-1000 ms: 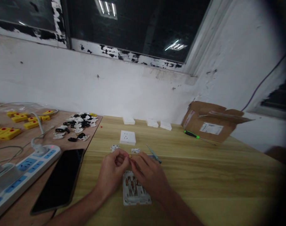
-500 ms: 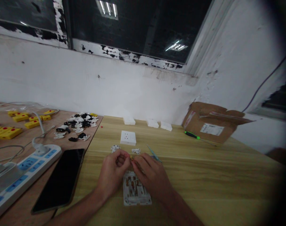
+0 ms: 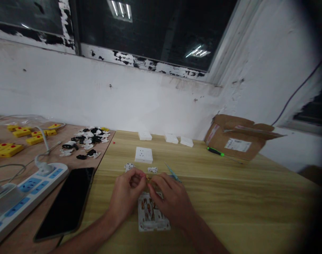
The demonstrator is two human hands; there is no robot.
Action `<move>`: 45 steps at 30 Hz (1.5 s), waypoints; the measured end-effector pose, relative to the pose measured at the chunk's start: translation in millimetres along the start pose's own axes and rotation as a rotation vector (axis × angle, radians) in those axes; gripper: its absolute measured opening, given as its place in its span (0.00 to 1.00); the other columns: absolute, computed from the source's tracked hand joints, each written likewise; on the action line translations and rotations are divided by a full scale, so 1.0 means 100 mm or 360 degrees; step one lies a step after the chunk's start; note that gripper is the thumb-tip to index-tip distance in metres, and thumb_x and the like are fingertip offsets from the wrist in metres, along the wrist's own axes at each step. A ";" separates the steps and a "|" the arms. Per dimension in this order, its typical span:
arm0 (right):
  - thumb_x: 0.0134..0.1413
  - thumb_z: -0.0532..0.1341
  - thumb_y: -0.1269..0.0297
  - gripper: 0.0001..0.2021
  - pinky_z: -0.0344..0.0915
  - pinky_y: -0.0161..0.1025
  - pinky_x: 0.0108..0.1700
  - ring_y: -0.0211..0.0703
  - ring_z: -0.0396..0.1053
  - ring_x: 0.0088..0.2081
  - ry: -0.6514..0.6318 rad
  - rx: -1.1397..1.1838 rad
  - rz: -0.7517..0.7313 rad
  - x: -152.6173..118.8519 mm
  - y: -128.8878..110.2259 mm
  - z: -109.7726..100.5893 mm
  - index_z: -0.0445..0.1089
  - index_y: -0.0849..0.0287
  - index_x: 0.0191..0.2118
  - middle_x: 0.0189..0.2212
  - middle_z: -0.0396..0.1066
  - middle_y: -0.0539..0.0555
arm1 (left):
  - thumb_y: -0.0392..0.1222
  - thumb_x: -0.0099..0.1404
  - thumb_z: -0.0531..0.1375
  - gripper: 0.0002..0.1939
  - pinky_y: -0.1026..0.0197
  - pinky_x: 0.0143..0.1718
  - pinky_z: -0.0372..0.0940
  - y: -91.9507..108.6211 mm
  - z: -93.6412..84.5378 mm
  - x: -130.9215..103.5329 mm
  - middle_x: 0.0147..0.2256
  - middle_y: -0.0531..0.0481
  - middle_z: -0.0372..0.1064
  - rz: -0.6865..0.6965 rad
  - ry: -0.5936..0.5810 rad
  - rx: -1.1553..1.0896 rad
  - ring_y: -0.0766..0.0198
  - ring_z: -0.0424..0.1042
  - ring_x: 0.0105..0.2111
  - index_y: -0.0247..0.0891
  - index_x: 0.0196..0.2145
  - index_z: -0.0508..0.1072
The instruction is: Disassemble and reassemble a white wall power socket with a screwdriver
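Observation:
A tiny brass-coloured metal piece (image 3: pixel 147 178) is pinched between the fingertips of my left hand (image 3: pixel 127 190) and my right hand (image 3: pixel 171 197); its exact kind is too small to tell. Just below them lies an opened white wall-socket housing (image 3: pixel 153 225), its inner side up with copper-coloured contacts in its slots. My right hand covers its upper right part. Beyond my fingers are two small white plastic parts, one at the left (image 3: pixel 129 166) and one at the right (image 3: pixel 152 169). A thin light-blue tool (image 3: pixel 172 173) lies behind my right hand, partly hidden by it.
A finished-looking white wall socket (image 3: pixel 143 155) lies farther back, with several white covers (image 3: pixel 171 138) by the wall. Left are a phone (image 3: pixel 65 204), a power strip (image 3: pixel 31 194), black and white parts (image 3: pixel 90 137) and yellow boxes (image 3: pixel 10 149). A green-black screwdriver (image 3: pixel 215 151) lies by a cardboard box (image 3: pixel 240 137).
Both hands stay nearly in place. My right fingertips have shifted slightly around the brass piece, and a little more of it shows between the hands.

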State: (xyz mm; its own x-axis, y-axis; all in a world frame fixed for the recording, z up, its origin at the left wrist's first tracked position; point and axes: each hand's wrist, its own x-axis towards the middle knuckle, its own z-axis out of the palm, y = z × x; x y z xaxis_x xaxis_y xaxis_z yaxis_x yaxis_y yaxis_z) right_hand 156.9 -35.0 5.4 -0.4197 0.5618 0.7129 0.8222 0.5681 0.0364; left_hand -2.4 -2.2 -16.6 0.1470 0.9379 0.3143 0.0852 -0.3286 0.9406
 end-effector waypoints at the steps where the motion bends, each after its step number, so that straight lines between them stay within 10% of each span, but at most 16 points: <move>1: 0.62 0.55 0.70 0.05 0.69 0.40 0.37 0.43 0.71 0.34 0.0015 0.0003 -0.0021 0.00 0.00 0.00 0.68 0.59 0.39 0.32 0.73 0.55 | 0.42 0.63 0.60 0.07 0.69 0.26 0.65 0.00 0.00 0.00 0.27 0.51 0.72 0.0010 -0.0003 -0.0012 0.66 0.72 0.25 0.35 0.32 0.73; 45: 0.62 0.54 0.71 0.06 0.67 0.40 0.35 0.44 0.71 0.34 -0.0020 -0.0067 -0.0001 -0.02 -0.01 0.01 0.69 0.60 0.40 0.33 0.73 0.55 | 0.43 0.64 0.59 0.07 0.68 0.27 0.64 -0.01 0.00 -0.03 0.26 0.52 0.71 0.0073 0.0000 0.0109 0.67 0.71 0.24 0.36 0.32 0.73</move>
State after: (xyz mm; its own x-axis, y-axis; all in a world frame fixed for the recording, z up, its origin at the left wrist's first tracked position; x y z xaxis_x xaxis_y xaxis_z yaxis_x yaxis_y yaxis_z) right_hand 156.4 -36.4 3.1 -0.4247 0.5692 0.7040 0.8373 0.5428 0.0663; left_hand -2.8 -4.5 -18.3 0.1521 0.9217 0.3568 0.1456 -0.3779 0.9143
